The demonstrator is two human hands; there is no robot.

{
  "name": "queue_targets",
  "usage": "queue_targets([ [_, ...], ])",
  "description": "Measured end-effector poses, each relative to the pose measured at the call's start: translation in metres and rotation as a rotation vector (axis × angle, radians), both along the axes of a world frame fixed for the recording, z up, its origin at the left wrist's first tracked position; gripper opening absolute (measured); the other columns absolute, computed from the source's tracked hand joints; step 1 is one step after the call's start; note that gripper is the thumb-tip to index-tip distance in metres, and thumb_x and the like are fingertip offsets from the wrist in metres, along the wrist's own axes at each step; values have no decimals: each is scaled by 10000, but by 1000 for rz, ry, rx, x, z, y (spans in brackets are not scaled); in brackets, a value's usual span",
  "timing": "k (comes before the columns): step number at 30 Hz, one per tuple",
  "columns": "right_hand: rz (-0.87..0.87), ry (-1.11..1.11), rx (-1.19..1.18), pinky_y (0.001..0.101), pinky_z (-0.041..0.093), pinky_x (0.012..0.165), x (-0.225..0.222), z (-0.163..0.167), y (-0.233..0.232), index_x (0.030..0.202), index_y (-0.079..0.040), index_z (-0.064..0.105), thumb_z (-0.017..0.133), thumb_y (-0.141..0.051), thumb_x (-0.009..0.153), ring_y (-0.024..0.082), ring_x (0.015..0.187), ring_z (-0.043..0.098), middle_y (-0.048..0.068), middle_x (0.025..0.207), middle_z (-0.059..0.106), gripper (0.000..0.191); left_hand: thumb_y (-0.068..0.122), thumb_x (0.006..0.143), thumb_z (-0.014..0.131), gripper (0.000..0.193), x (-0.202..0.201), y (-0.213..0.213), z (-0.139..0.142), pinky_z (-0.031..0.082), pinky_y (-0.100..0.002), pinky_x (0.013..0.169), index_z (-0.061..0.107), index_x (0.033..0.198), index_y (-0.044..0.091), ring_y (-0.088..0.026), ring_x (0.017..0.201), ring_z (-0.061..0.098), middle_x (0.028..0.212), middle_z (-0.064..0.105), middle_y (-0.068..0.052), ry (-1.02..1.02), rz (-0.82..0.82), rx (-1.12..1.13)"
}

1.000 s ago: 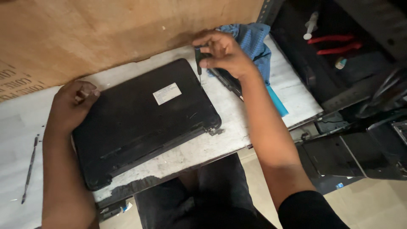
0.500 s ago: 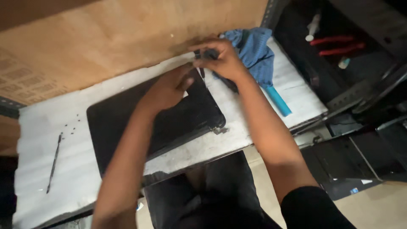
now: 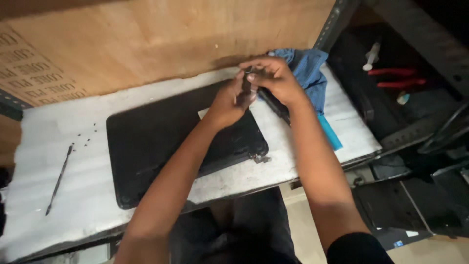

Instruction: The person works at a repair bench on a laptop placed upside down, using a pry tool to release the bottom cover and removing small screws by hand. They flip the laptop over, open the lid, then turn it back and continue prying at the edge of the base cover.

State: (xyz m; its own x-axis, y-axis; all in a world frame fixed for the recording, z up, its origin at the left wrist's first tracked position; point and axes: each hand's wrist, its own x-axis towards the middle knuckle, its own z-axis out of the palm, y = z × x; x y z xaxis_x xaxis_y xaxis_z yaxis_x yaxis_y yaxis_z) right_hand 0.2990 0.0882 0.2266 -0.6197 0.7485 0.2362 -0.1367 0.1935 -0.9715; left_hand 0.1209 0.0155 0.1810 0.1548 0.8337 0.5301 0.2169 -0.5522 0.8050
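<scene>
Both hands met above the far right corner of the closed black laptop [image 3: 181, 142]: the left hand [image 3: 229, 100] and right hand [image 3: 273, 78] together gripped a small dark tool [image 3: 246, 83]. Loose screws [image 3: 85, 139] already lay on the white bench [image 3: 73, 195]; the laptop's cover remained in place.

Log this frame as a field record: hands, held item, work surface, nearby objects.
left hand: left hand gripping a small dark slim tool, over the laptop's far right corner
right hand: right hand pinching the same tool from the other side
under hands: closed black laptop, flat, metal hinge exposed at near right corner
surface: white padded bench top
nearby: crumpled blue cloth right of hands; thin dark rod at left; tiny dark screws; red-handled pliers on side shelf
</scene>
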Motion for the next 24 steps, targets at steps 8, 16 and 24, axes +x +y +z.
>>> queue_targets([
  [8,140,183,283,331,546,1025,4,-5,6,1234,12,723,762,88,908,213,1180,660,99,1226,685,336,37,898,779,236,-4,9,-10,576,-285,803,622,1065,-17,-129,871,676,929,713,-55,-33,71,-132],
  [16,227,242,330,318,484,1095,7,-10,10,1224,45,695,751,108,878,189,1235,616,78,1270,655,356,-26,905,841,234,-9,10,-7,583,-295,792,670,1056,-78,-135,859,682,907,719,-125,-27,69,-189],
  [24,181,110,97,261,534,956,5,-10,9,1259,0,701,686,55,904,124,1061,675,47,1155,730,360,31,870,841,236,-8,10,-7,582,-291,814,682,1028,-40,-141,870,696,936,740,-89,-35,78,-168],
])
